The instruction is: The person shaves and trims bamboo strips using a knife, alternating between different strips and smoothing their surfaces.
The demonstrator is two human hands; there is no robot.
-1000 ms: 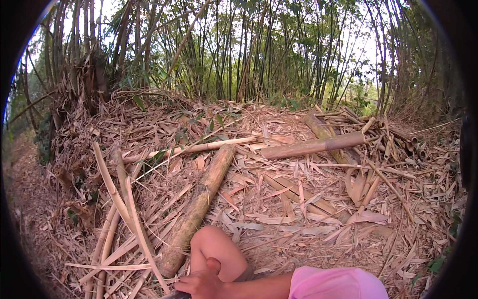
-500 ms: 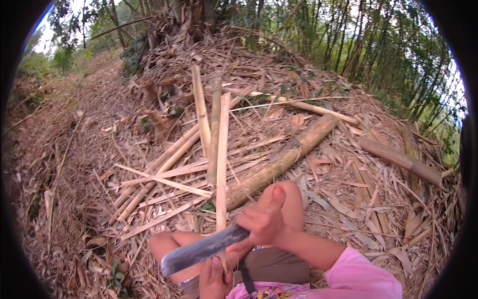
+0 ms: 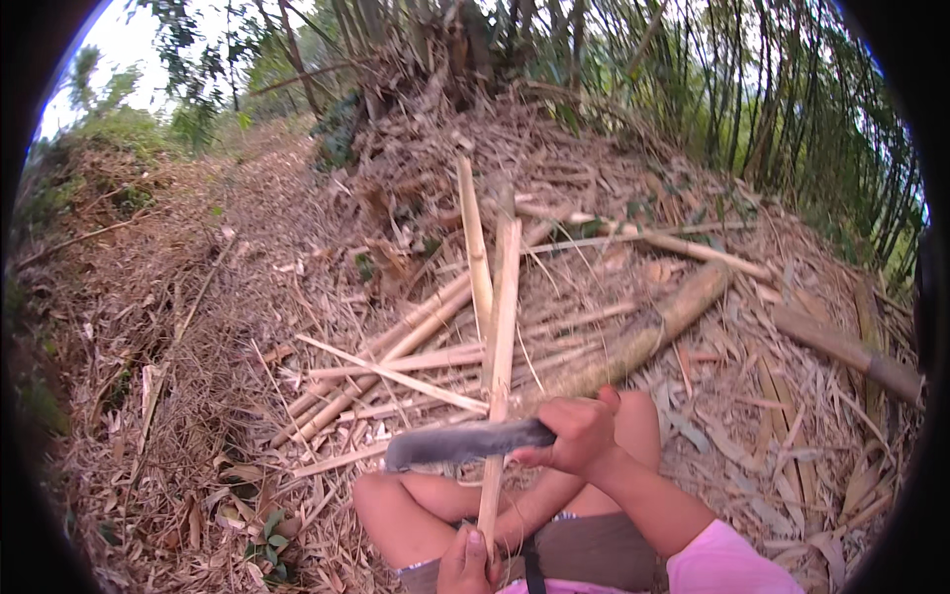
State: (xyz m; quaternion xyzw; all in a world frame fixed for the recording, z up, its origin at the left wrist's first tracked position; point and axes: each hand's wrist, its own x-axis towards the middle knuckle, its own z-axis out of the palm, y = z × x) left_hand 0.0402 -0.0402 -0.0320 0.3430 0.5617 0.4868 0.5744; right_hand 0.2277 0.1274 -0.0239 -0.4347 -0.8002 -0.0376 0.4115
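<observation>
Right hand (image 3: 576, 436) has a dark knife (image 3: 450, 445) gripped tight, blade crossing over a bamboo strip (image 3: 503, 346) the left hand (image 3: 465, 564)'s clutching down low.

Flat dark metal blade (image 3: 450, 445) across long pale bamboo strip (image 3: 504, 346); thick round tan bamboo log (image 3: 648, 339) right of strip.

Ahead of me stands a bamboo clump (image 3: 435, 74). Left of it I see green bushes (image 3: 109, 144) and pale sky (image 3: 121, 45); right of it, a grove (image 3: 782, 94) of thin stems. Dry litter (image 3: 257, 233) covers the ground on my side of it. Nearer me than the clump and to its right lie a pale cane (image 3: 693, 247), a thick log (image 3: 658, 342) and a brown pole (image 3: 841, 351). A small plant (image 3: 277, 542) grows left of the clump, much closer to me.
</observation>
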